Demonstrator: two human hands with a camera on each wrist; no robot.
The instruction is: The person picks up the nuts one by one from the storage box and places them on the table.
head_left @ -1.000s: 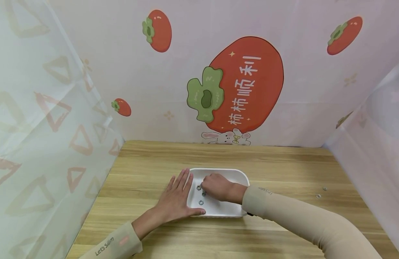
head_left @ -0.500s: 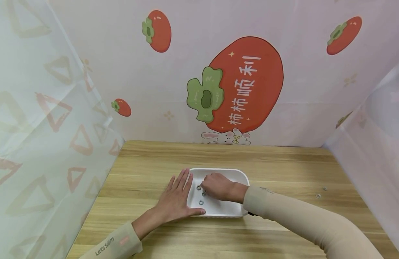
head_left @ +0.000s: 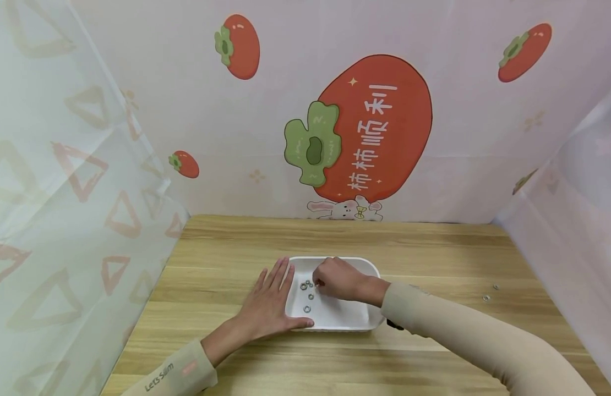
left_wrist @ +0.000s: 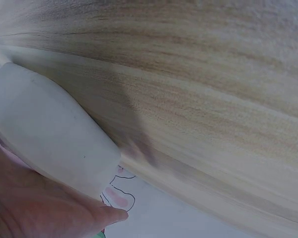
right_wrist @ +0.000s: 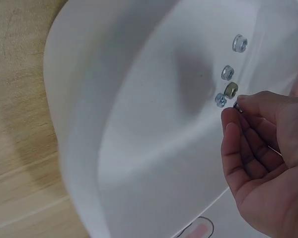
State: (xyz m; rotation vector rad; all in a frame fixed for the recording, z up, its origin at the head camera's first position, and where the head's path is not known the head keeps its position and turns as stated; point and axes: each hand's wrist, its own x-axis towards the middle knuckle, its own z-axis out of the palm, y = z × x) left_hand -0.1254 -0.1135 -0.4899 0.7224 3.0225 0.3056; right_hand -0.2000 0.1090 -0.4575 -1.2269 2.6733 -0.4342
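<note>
A white tray (head_left: pixel 345 322) on the table holds several small metal flange nuts near its left end, among them a brassy nut (right_wrist: pixel 231 90) and a silver nut (head_left: pixel 307 309). My left hand (head_left: pixel 266 305), fingers spread straight, rests along the tray's left end with the thumb on the near rim. Over the tray, my right hand (head_left: pixel 342 279) pinches a small nut (right_wrist: pixel 238 107) between thumb and index finger, mostly hidden by the fingertips. It is close beside the brassy nut and another silver nut (right_wrist: pixel 220 100).
Two more small nuts, one nearer (head_left: pixel 486 298) and one farther (head_left: pixel 496 286), lie on the wooden table (head_left: pixel 434 352) to the right of the tray. A printed cloth backdrop (head_left: pixel 236 192) rises behind the table, with cloth on both sides too.
My right hand has shifted slightly right inside the tray, and a nut beside the brassy one now shows. The left hand and the tray have stayed put.
</note>
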